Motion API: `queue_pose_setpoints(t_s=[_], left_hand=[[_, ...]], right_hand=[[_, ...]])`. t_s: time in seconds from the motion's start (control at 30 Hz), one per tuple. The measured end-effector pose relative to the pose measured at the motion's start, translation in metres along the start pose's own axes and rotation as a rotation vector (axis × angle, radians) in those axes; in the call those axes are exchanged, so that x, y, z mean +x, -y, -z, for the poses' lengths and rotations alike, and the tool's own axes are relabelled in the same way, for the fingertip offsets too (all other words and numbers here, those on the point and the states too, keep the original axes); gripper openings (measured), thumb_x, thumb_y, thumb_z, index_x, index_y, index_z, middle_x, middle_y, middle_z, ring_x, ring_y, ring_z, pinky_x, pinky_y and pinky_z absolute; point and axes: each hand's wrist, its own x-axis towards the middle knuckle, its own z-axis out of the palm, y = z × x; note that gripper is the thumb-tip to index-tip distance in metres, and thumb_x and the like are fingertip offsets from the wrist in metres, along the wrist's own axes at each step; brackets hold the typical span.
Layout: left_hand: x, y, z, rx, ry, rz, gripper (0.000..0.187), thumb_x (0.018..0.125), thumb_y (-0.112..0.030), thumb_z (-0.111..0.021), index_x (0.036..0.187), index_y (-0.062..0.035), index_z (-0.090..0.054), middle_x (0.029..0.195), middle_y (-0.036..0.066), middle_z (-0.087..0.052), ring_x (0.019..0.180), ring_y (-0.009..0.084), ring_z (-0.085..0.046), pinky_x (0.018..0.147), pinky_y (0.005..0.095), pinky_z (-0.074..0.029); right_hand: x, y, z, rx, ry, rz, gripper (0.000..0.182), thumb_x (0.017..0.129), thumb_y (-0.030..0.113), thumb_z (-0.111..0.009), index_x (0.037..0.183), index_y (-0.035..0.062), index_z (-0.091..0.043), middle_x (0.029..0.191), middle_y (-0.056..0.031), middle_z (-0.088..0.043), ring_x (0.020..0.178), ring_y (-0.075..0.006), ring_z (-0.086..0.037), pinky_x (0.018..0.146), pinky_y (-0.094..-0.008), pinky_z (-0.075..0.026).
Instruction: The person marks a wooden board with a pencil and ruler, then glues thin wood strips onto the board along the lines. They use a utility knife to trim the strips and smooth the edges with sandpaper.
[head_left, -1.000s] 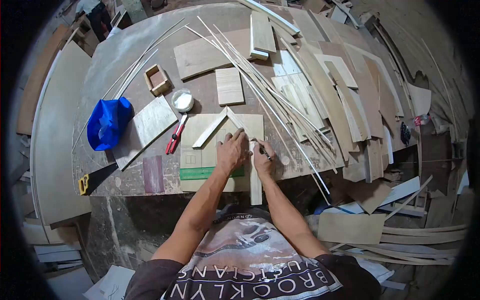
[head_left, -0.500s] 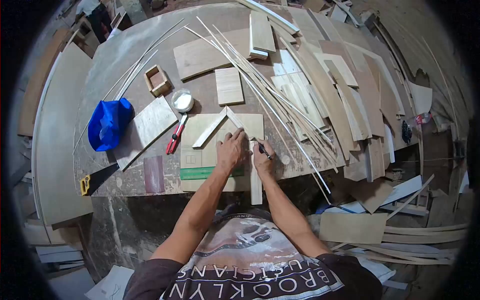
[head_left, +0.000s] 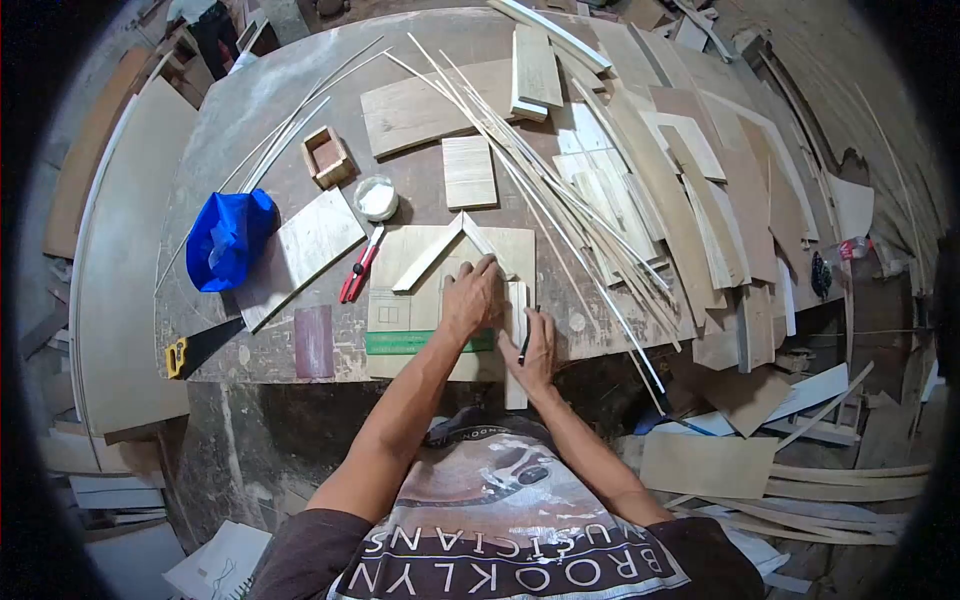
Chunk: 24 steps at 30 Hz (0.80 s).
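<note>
My left hand (head_left: 472, 298) lies over a thin plywood board (head_left: 415, 260), its fingers extended and their tips against the short slanted wooden strip (head_left: 480, 237). That strip meets a second slanted strip (head_left: 428, 257) in a peak. A straight wooden strip (head_left: 516, 392) runs down past the board's front edge, between my two hands. Beside it, my right hand (head_left: 537, 350) is closed on a black pen (head_left: 525, 346), held pointing down. A green ruler (head_left: 400, 343) lies across the board, partly under my left forearm. Faint pencil lines show on the board.
Left of the board are a red utility knife (head_left: 360, 268), a white tub (head_left: 376, 199), a small wooden box (head_left: 327, 158), a blue bag (head_left: 230, 240) and a handsaw (head_left: 203, 348). Long thin sticks (head_left: 530, 170) and stacked wood pieces (head_left: 700, 210) cover the right side.
My right hand has moved down along the straight strip, toward me, with the pen tilted more upright. My left hand stays nearly in place. The whole view has shifted slightly.
</note>
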Motion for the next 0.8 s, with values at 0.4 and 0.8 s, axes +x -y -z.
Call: queue_pose_setpoints(t_s=[0.4,0.8], left_hand=[[-0.011,0.019,-0.008,-0.136,-0.189,-0.103,0.068,0.089,-0.048,-0.069,0.141,-0.0083,-0.049,0.143,0.013,-0.051,0.132,0.0365,-0.046,0.098,0.0591,-0.045],[-0.157,0.125,0.003,-0.036,-0.106,-0.151,0.048,0.085,-0.014,-0.065,0.132,-0.0127,-0.057,0.136,0.006,-0.055,0.133,0.0328,-0.045,0.105,0.0501,-0.039]], right_hand=[[-0.021,-0.016,-0.012,0.002,0.099,-0.087,0.062,0.076,0.007,-0.075,0.131,-0.0015,-0.047,0.117,-0.0251,-0.051,0.112,-0.0435,-0.052,0.099,-0.0489,-0.043],[-0.067,0.022,0.019,-0.041,-0.046,0.009,0.052,0.080,0.010,-0.069,0.128,-0.0032,-0.054,0.121,-0.0249,-0.057,0.115,-0.0435,-0.055,0.102,-0.0476,-0.045]])
